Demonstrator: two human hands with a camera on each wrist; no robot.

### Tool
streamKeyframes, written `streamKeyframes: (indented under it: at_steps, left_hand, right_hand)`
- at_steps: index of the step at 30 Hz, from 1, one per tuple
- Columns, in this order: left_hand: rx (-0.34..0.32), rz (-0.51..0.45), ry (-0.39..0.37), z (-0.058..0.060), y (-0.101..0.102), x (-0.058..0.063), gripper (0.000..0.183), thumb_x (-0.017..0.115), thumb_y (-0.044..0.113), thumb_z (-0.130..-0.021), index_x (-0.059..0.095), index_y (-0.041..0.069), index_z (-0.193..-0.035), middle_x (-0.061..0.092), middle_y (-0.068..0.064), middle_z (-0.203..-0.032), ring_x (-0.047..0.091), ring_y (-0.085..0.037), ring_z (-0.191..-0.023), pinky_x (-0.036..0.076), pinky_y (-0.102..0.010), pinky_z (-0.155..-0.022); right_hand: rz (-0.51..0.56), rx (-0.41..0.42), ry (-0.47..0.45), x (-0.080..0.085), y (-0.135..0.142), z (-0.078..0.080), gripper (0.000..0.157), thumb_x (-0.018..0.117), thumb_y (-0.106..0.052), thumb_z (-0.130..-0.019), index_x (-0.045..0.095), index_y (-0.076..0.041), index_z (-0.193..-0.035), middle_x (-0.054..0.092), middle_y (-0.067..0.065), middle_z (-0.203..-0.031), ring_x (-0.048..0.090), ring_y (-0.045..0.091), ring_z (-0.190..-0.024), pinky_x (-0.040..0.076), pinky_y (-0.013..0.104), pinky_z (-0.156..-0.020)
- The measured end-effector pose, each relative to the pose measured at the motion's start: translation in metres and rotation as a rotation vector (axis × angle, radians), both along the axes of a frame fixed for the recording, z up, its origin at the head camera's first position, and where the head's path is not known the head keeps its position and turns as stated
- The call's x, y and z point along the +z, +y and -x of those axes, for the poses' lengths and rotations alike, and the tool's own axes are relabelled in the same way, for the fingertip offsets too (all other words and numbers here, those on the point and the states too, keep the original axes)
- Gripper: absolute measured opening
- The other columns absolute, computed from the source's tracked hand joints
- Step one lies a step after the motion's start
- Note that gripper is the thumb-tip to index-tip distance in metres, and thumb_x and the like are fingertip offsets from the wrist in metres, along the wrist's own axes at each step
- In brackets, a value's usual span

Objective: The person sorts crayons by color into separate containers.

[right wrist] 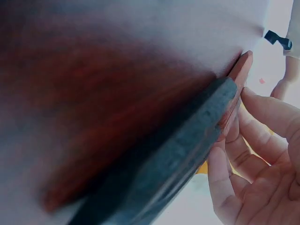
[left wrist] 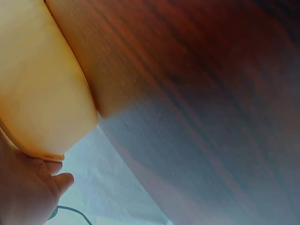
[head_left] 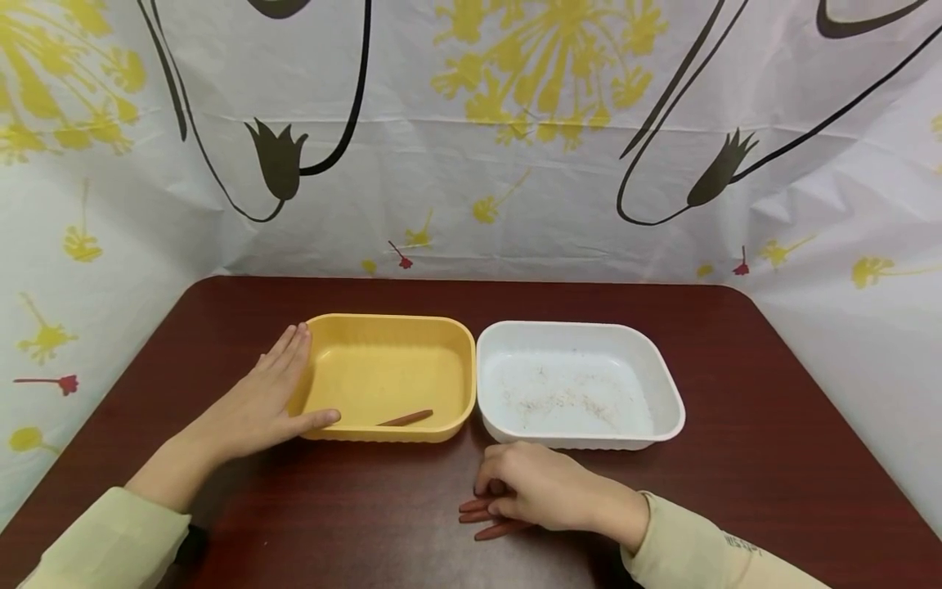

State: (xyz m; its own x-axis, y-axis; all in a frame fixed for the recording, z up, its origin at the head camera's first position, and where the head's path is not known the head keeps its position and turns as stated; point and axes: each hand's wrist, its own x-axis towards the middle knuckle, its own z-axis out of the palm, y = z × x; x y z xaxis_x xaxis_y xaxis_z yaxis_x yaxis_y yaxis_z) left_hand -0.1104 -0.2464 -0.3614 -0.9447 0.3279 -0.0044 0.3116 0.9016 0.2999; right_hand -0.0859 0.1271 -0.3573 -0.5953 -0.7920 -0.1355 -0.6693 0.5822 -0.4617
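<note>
My left hand [head_left: 275, 401] rests on the left rim of the yellow tub [head_left: 390, 319], its fingers straight and thumb extended over the front corner. In the left wrist view, fingertips [left wrist: 63, 183] show beside the tub's wall. One reddish-brown tapered stick [head_left: 407, 418] lies inside the tub near its front wall. My right hand [head_left: 540, 488] is low over the table in front of the white tub [head_left: 567, 329], fingers curled over a few similar sticks [head_left: 500, 531]. In the right wrist view, thumb and fingers pinch a reddish stick [right wrist: 240, 72], behind a nearer faceted stick [right wrist: 187, 140].
The two tubs stand side by side on a dark red-brown table [head_left: 353, 507]. Brown crumbs [head_left: 567, 401] are scattered over the white tub's floor. A white curtain [head_left: 441, 180] with flower prints hangs behind the table and along both sides.
</note>
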Motion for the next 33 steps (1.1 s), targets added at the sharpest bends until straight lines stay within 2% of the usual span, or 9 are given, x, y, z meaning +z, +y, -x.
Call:
streamKeyframes:
  at_steps: [7, 14, 26, 33]
  left_hand:
    - [0.003, -0.001, -0.001, -0.0006, 0.0002, 0.0003, 0.114, 0.058, 0.066, -0.089, -0.001, -0.004, -0.157, -0.007, -0.017, -0.167, 0.0, -0.038, -0.155, 0.02, -0.067, -0.116]
    - [0.002, -0.005, 0.004, -0.0003, 0.0004, -0.0005, 0.114, 0.058, 0.066, -0.089, -0.001, -0.003, -0.157, -0.006, -0.017, -0.167, -0.001, -0.037, -0.155, 0.021, -0.067, -0.116]
    - [0.003, 0.0, 0.007, -0.0002, 0.0007, 0.0004, 0.114, 0.058, 0.066, -0.089, 0.0, -0.003, -0.157, -0.006, -0.017, -0.167, 0.001, -0.038, -0.155, 0.021, -0.067, -0.116]
    - [0.002, -0.011, -0.001, -0.0001, 0.0007, -0.0007, 0.114, 0.059, 0.066, -0.089, -0.001, -0.003, -0.157, -0.007, -0.017, -0.167, -0.001, -0.037, -0.155, 0.02, -0.067, -0.116]
  right_hand:
    - [0.001, -0.002, -0.027, 0.0002, -0.0012, 0.0006, 0.013, 0.076, -0.009, -0.082, 0.071, -0.019, -0.087, 0.06, -0.014, -0.086, 0.055, -0.002, -0.077, 0.048, 0.015, -0.07]
    - [0.01, 0.002, -0.046, 0.0, -0.0017, 0.0016, 0.016, 0.075, -0.008, -0.081, 0.066, -0.021, -0.083, 0.059, -0.015, -0.081, 0.055, -0.003, -0.074, 0.048, 0.015, -0.068]
    - [0.091, 0.054, -0.009, 0.0023, -0.0043, 0.0021, 0.012, 0.074, -0.012, -0.086, 0.066, -0.021, -0.085, 0.06, -0.014, -0.085, 0.055, -0.005, -0.077, 0.047, 0.012, -0.073]
    - [0.11, 0.049, -0.023, 0.0073, -0.0097, 0.0003, 0.013, 0.073, -0.01, -0.086, 0.067, -0.021, -0.086, 0.06, -0.015, -0.086, 0.054, -0.006, -0.077, 0.047, 0.012, -0.073]
